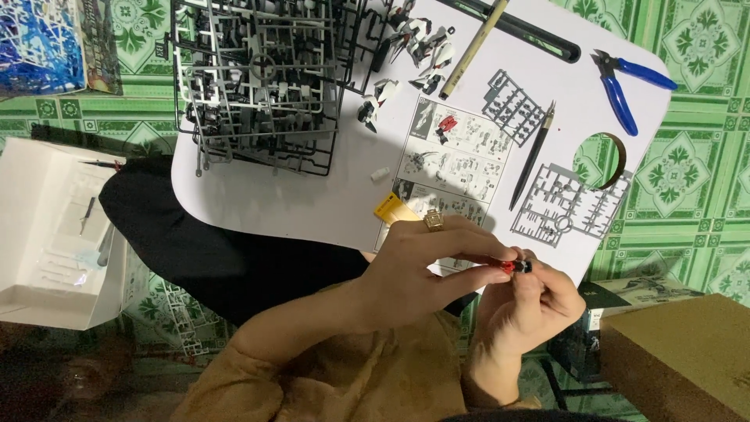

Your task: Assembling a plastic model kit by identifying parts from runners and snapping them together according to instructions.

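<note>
Small red-black part (516, 266) pinched between both hands, long axis left-right. Left hand (426, 270) grips red end, right hand (543, 301) black end. Near edge of white bench (312, 203).

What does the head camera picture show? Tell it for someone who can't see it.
Two hands, the left hand and right hand, pinch a tiny red and black model part together above a white board. On the board lie plastic part frames, an instruction sheet and blue nippers.

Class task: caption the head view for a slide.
Both hands, left hand and right hand, pinch a small red-and-black part above a white board.
</note>
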